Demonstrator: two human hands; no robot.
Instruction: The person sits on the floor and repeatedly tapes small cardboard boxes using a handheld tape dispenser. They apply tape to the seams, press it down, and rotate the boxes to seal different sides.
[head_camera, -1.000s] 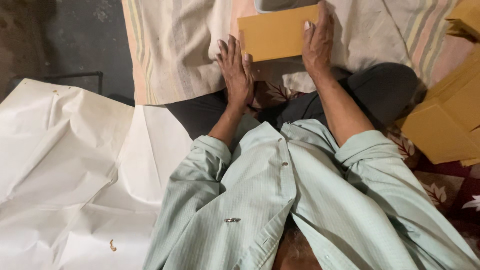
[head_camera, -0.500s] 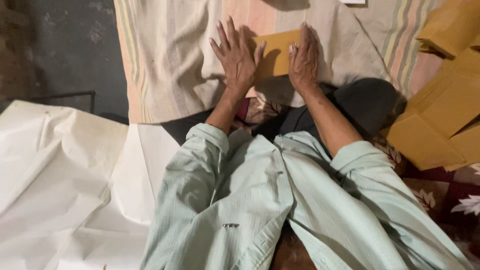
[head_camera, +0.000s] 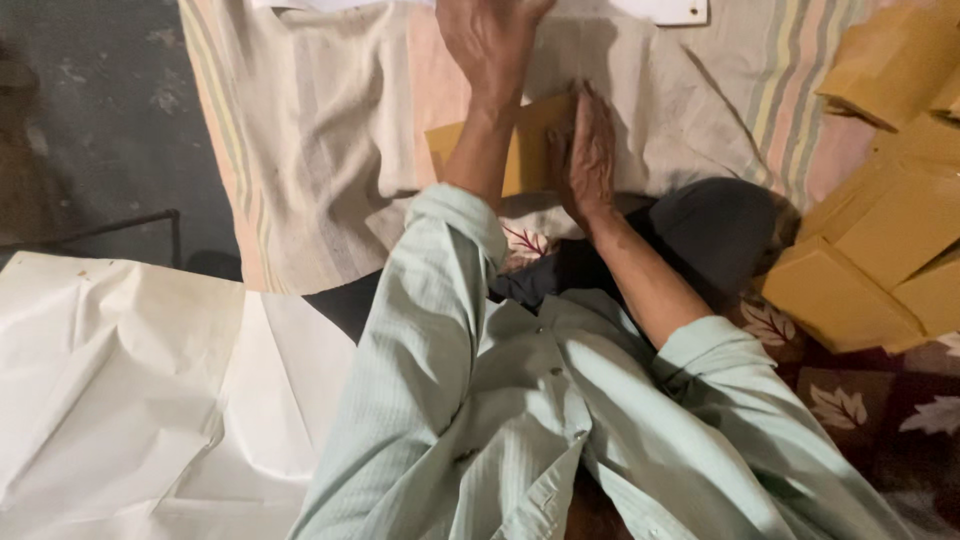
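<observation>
Person seated on floor w/ striped cloth (head_camera: 330, 130) spread ahead — right hand (head_camera: 588, 155) pressed flat, palm down, on a yellow-brown envelope (head_camera: 500, 150) lying on the cloth just in front of the knees. Left hand (head_camera: 490, 35) stretched fwd beyond it, fingers spread, grip holding nothing. Stack of similar envelopes (head_camera: 880, 230) at right; crumpled white sheet (head_camera: 120, 380) at left.
</observation>
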